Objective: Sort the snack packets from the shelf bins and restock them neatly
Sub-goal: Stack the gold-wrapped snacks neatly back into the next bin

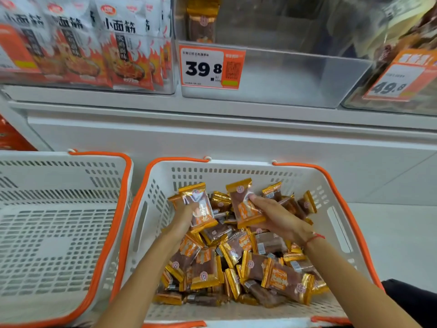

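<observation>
here, over the basket (241,171), left grip (186,215) and right grip (276,215) each clasp a snack packet (199,204).

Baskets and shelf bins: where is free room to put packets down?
Free: the left basket, bare inside, and the middle bin behind the 39.8 tag, holding one packet. Crowded: the right basket, where both hands hold packets.

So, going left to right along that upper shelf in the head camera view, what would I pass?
White-and-orange noodle snack bags → clear bin holding one gold-ended packet and bearing the 39.8 price tag → bin with the 49.8 price tag.
</observation>
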The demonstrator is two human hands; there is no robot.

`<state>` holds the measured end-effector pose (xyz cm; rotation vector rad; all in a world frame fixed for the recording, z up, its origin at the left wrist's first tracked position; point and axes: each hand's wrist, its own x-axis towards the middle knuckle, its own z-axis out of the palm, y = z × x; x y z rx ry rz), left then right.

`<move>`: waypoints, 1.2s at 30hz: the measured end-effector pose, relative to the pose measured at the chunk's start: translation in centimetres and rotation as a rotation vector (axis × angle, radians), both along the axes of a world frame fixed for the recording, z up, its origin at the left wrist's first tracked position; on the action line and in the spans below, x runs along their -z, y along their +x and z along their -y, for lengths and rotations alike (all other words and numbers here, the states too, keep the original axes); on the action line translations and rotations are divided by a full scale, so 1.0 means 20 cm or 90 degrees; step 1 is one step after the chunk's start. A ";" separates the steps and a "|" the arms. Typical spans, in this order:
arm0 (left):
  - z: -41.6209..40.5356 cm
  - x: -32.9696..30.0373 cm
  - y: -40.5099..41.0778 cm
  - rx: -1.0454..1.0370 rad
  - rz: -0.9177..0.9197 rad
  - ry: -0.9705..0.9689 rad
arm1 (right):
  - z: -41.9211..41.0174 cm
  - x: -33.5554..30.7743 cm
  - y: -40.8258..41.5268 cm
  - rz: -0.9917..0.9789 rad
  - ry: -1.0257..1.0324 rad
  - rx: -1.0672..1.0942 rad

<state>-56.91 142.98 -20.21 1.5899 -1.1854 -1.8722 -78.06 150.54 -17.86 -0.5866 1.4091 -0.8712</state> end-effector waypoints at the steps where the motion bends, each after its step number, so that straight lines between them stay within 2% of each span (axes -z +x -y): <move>1: 0.00 -0.01 -0.01 0.012 0.013 -0.002 | 0.01 -0.05 0.02 0.049 -0.015 0.014; 4: -0.04 -0.08 -0.05 -0.004 -0.024 0.031 | 0.05 -0.17 0.10 0.066 -0.061 0.042; 9: -0.05 -0.27 -0.13 -0.103 -0.158 0.061 | 0.03 -0.27 0.23 -0.134 -0.151 0.074; 11: -0.05 -0.31 -0.13 -0.100 -0.169 0.017 | 0.02 -0.33 0.27 -0.186 -0.201 0.082; 14: -0.05 -0.30 -0.12 -0.006 -0.131 -0.066 | 0.01 -0.42 0.32 -0.281 -0.277 0.065; 16: -0.07 -0.45 -0.11 0.034 -0.120 -0.119 | 0.03 -0.48 0.34 -0.371 -0.323 0.047; 18: -0.05 -0.59 -0.10 0.019 -0.160 -0.189 | 0.06 -0.56 0.33 -0.449 -0.352 0.004; 19: -0.03 -0.63 -0.09 0.023 -0.175 -0.218 | 0.08 -0.61 0.33 -0.448 -0.360 -0.022; 22: 0.02 -0.82 -0.09 0.035 -0.249 -0.297 | 0.14 -0.80 0.34 -0.289 -0.416 -0.121; 24: 0.08 -0.94 -0.09 0.028 -0.277 -0.349 | 0.18 -0.95 0.34 -0.237 -0.452 -0.181; 26: 0.14 -1.03 -0.08 0.043 -0.235 -0.439 | 0.22 -1.07 0.33 -0.278 -0.496 -0.212; 27: 0.19 -1.08 -0.08 0.051 -0.174 -0.509 | 0.24 -1.13 0.33 -0.307 -0.517 -0.206; 30: 0.32 -1.26 -0.10 0.078 -0.040 -0.721 | 0.34 -1.28 0.31 -0.344 -0.545 -0.104; 34: 0.52 -1.43 -0.11 0.165 0.036 -0.822 | 0.52 -1.39 0.24 -0.324 -0.502 -0.053; 36: 0.60 -1.42 -0.08 0.163 0.090 -0.823 | 0.61 -1.41 0.20 -0.330 -0.478 -0.039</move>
